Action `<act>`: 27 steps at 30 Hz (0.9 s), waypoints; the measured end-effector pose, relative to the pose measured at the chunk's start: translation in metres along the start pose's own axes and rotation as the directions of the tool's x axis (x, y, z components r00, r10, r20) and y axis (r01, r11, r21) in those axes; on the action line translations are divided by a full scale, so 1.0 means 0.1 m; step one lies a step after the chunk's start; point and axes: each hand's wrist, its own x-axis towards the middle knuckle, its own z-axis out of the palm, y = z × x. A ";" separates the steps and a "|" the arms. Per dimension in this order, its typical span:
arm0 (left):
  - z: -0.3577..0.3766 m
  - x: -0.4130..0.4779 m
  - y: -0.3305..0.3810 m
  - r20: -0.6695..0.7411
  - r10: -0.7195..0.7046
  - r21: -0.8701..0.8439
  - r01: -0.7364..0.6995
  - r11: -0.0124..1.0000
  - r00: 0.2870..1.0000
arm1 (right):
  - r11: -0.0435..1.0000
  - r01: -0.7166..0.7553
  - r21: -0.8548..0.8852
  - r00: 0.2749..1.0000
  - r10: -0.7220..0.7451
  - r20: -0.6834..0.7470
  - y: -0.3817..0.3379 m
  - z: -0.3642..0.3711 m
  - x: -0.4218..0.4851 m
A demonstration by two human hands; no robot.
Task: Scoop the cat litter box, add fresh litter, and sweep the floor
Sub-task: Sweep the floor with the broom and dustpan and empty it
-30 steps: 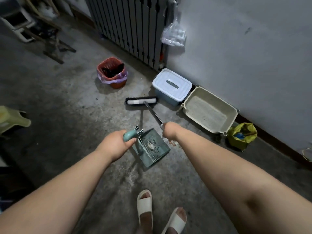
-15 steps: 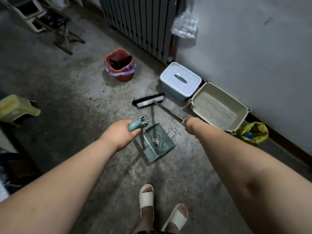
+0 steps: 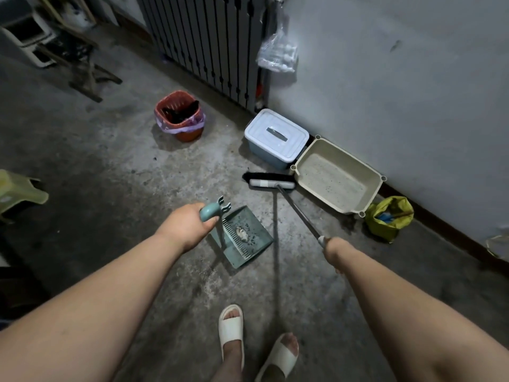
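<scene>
My left hand [image 3: 183, 228] grips the teal handle of a long-handled dustpan [image 3: 243, 238] whose pan rests on the concrete floor with a clump and dark litter grains in it. My right hand [image 3: 337, 250] holds the metal handle of a broom [image 3: 271, 181]; its black-bristled head lies on the floor just in front of the beige litter box [image 3: 337, 177], which stands against the wall with a thin layer of litter. A pale blue lidded bin [image 3: 275, 137] sits to the left of the box.
A red waste basket [image 3: 179, 115] with a purple liner stands on the floor to the left. A yellow-green bag [image 3: 388, 217] lies right of the litter box. A green stool [image 3: 19, 191] is at the far left. My sandalled feet [image 3: 253, 346] are below.
The broom head has moved right, from beside the blue bin to the front of the litter box. My right hand has swung right with it. The dustpan has stayed in place.
</scene>
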 end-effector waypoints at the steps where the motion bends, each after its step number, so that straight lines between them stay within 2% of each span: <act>1: 0.01 -0.03 0.01 0.005 0.006 0.007 -0.006 1.000 1.000 | 1.000 -0.006 0.029 1.000 0.006 -0.002 0.05 0.07 -0.06; 3: 0.04 -0.03 0.01 0.004 0.001 0.011 -0.001 1.000 1.000 | 0.998 -0.012 0.059 0.999 0.009 0.048 0.08 0.17 -0.06; 5: 0.06 -0.07 0.04 0.014 0.007 0.008 -0.007 1.000 1.000 | 0.985 -0.008 0.171 0.996 -0.009 0.094 0.11 0.23 -0.15; 9: 0.10 -0.15 0.09 0.021 0.026 -0.003 -0.026 1.000 0.999 | 0.966 -0.030 0.256 0.998 0.015 0.060 0.22 0.14 -0.51; 11: 0.12 -0.20 0.10 0.023 0.028 -0.011 -0.028 1.000 0.999 | 0.971 -0.049 0.234 0.998 0.039 0.047 0.32 0.04 -0.68; 14: 0.13 -0.30 0.06 0.019 0.037 -0.033 -0.036 0.999 0.999 | 0.910 -0.109 0.401 0.994 0.086 0.074 0.35 -0.10 -0.90; 16: 0.11 -0.36 0.01 0.002 0.037 -0.058 -0.036 0.998 0.999 | 0.898 -0.086 0.432 0.996 0.061 0.071 0.31 -0.13 -1.02; 21: 0.01 -0.46 -0.09 -0.007 0.019 -0.029 -0.019 0.999 1.000 | 0.866 -0.118 0.485 0.993 0.092 0.077 0.06 -0.04 -0.78; 24: -0.01 -0.48 -0.13 0.007 0.021 -0.002 -0.021 1.000 1.000 | 0.950 -0.052 0.308 0.999 0.045 0.031 -0.08 0.07 -0.66; 27: -0.04 -0.50 -0.19 0.017 0.001 -0.005 -0.001 1.000 1.000 | 0.993 0.000 0.115 0.997 -0.008 0.071 -0.08 0.32 -0.70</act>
